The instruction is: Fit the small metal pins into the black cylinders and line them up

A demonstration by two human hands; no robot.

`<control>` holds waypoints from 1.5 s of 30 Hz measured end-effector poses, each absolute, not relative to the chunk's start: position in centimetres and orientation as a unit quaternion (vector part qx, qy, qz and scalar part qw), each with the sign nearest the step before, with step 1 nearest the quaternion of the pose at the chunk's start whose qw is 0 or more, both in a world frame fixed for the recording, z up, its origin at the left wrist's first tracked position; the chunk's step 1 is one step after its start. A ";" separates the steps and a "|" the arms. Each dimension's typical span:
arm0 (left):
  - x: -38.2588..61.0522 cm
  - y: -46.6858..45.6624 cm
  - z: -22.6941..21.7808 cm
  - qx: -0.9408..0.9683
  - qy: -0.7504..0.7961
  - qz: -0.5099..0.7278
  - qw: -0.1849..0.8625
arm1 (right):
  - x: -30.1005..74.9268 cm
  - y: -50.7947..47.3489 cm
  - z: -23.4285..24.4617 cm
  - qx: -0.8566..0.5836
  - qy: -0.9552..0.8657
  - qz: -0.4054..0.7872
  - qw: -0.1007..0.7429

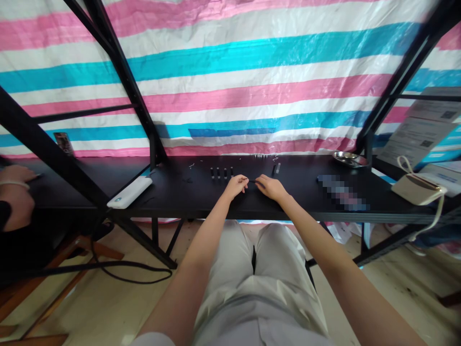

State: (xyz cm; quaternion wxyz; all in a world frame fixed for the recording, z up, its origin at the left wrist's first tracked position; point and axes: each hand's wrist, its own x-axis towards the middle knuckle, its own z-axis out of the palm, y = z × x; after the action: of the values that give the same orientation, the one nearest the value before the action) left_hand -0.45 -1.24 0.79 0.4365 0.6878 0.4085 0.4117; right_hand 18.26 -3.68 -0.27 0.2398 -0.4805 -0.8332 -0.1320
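Your left hand (238, 186) and right hand (268, 186) each pinch one end of a thin dark piece (252, 181), held between them over the front half of the black bench (302, 194). Just beyond your left hand stands a row of small dark cylinders (218, 172), the nearest partly covered by that hand. A clear piece (278, 168) lies beyond your right hand, with small white pieces (261, 156) near the back edge. Farther right are a metal dish (351, 159), a pixelated item (342, 193) and a beige pouch (418, 188); well left, a white device (130, 192) lies by the frame post.
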 end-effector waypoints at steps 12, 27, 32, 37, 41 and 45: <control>-0.8 -0.4 0.1 0.633 0.459 0.473 0.407 | 18.5 -3.6 -0.5 -0.532 -0.799 -0.132 0.247; -0.7 -1.5 0.9 0.688 0.360 0.395 0.491 | 18.3 -4.0 -0.2 -0.432 -0.858 -0.096 0.260; -0.8 -1.5 0.7 0.694 0.359 0.392 0.486 | 18.3 -3.9 -0.2 -0.431 -0.862 -0.072 0.257; -0.8 -1.4 0.7 0.700 0.359 0.382 0.485 | 18.4 -3.6 -0.3 -0.409 -0.871 -0.034 0.268; -0.7 -1.7 1.1 0.698 0.365 0.388 0.479 | 18.8 -2.4 -0.9 -0.408 -0.845 0.036 0.343; -0.6 -1.8 1.3 0.682 0.386 0.408 0.469 | 20.6 0.0 -1.5 -0.517 -0.709 0.080 0.473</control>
State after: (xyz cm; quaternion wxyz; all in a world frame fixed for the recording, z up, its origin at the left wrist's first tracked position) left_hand -0.61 -1.80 1.33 0.4690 0.6816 0.3860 0.4080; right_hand 20.59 0.01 -1.47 0.4735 -0.5168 -0.7087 0.0805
